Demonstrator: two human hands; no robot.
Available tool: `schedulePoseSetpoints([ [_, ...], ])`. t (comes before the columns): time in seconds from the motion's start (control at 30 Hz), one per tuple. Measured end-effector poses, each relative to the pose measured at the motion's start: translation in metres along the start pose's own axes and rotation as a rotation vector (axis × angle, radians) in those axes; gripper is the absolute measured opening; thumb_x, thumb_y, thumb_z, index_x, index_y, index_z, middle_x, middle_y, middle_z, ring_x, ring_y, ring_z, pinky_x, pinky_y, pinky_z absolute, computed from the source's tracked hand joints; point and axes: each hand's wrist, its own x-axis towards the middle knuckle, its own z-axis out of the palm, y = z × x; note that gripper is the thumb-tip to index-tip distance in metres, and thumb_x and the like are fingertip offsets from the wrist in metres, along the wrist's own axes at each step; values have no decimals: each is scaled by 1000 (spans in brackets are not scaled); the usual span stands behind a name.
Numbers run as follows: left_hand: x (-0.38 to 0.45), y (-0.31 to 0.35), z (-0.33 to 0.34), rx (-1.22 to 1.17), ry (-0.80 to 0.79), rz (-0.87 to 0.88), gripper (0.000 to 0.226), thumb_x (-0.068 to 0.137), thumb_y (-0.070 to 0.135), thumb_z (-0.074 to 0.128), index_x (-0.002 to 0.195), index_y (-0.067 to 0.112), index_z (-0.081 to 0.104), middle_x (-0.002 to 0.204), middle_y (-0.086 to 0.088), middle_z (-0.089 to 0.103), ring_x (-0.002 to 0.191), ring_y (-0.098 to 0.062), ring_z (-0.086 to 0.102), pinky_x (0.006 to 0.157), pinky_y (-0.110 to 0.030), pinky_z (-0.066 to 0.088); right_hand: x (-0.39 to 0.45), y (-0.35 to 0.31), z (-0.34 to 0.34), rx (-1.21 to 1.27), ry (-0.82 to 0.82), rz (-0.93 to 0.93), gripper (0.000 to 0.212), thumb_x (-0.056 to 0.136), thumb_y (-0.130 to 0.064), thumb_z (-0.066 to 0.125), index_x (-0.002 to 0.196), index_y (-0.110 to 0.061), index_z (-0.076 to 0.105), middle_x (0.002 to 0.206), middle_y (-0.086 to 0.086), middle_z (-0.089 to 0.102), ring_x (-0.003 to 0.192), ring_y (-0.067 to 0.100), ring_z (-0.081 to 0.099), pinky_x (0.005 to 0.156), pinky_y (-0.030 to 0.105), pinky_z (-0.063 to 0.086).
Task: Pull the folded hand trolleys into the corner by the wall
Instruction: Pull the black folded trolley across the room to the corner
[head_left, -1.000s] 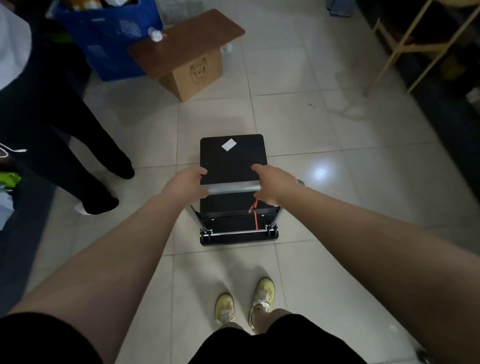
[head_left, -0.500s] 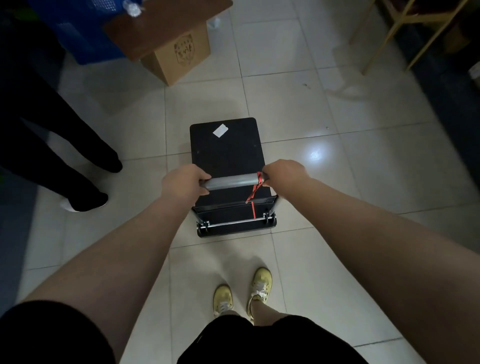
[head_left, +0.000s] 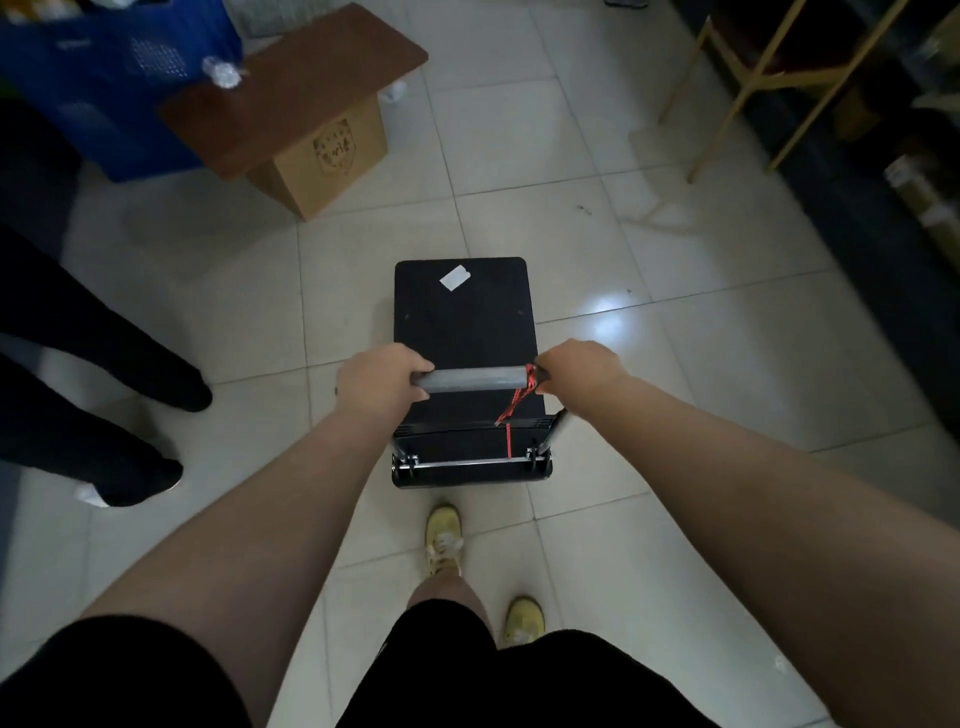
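A black hand trolley with a flat platform and a white sticker stands on the tiled floor straight in front of me. Its grey handle bar has a red cord tied at the right end. My left hand grips the bar's left end and my right hand grips its right end. My feet in yellow shoes are just behind the trolley's near edge, the left foot forward.
Another person's dark legs stand at the left. A cardboard box with a brown board on it and a blue crate sit at the back left. A yellow frame and dark shelving line the right side.
Both hands stay on the handle. The trolley has come back toward me with my steps; my left foot has stepped forward and the box and crate appear a little lower in view.
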Motion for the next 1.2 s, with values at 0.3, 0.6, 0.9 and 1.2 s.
schedulePoseSetpoints([
  [0.3, 105, 0, -59, 41, -15, 50, 31, 84, 24, 67, 115, 28, 68, 117, -1, 66, 109, -26, 61, 84, -33, 48, 77, 8, -77, 21, -11, 5, 21, 95, -21, 52, 109, -13, 66, 84, 4, 53, 81, 24, 51, 69, 28, 38],
  [0.6, 241, 19, -115, 72, -66, 75, 31, 83, 26, 69, 114, 26, 69, 113, -2, 68, 96, -24, 61, 73, -29, 42, 182, 44, -153, 52, -18, 25, 22, 96, -25, 53, 110, -13, 66, 88, 4, 53, 81, 23, 51, 69, 29, 39],
  [0.9, 382, 43, -170, 82, -85, 40, 29, 83, 24, 67, 112, 28, 70, 108, -2, 70, 100, -25, 64, 69, -28, 41, 312, 86, -230, 23, -37, -10, 20, 95, -24, 54, 108, -13, 65, 89, 3, 53, 81, 24, 51, 69, 29, 40],
  [1.2, 518, 43, -230, 111, -114, 85, 25, 79, 28, 71, 104, 27, 73, 94, 0, 71, 85, -22, 63, 63, -25, 38, 432, 108, -301, 50, -39, 47, 8, 93, -10, 53, 94, -15, 60, 89, 3, 55, 80, 24, 53, 69, 30, 42],
])
